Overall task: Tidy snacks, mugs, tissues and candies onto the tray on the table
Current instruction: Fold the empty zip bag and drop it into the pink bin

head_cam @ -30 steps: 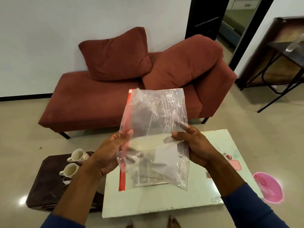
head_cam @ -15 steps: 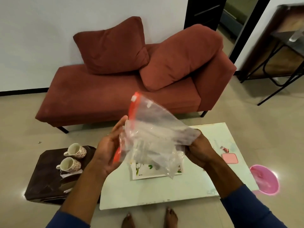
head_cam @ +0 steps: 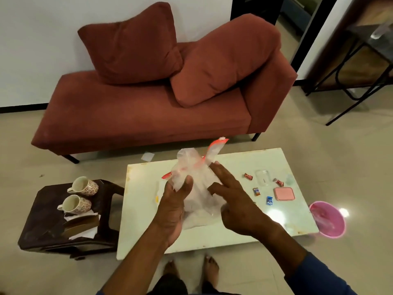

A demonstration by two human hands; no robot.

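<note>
A crumpled clear plastic bag with a red zip strip hangs over the white table. My left hand grips its left side, thumb pinching the plastic. My right hand lies against its right side with fingers straight. Several wrapped candies are scattered on the table's right part, beside a pink box and a clear plastic piece. Two floral mugs lie on a dark stool to the left, with tissues and a brown box. The bag and my hands hide the tray.
A red sofa with two cushions stands behind the table. A pink bowl sits on the floor at the table's right end. A small white paper lies on the floor between sofa and table. Bare feet stand at the table's near edge.
The bag went from spread flat between both hands to bunched up and lower over the table. My right hand let go of its grip and now has straight fingers. The candies have come into view.
</note>
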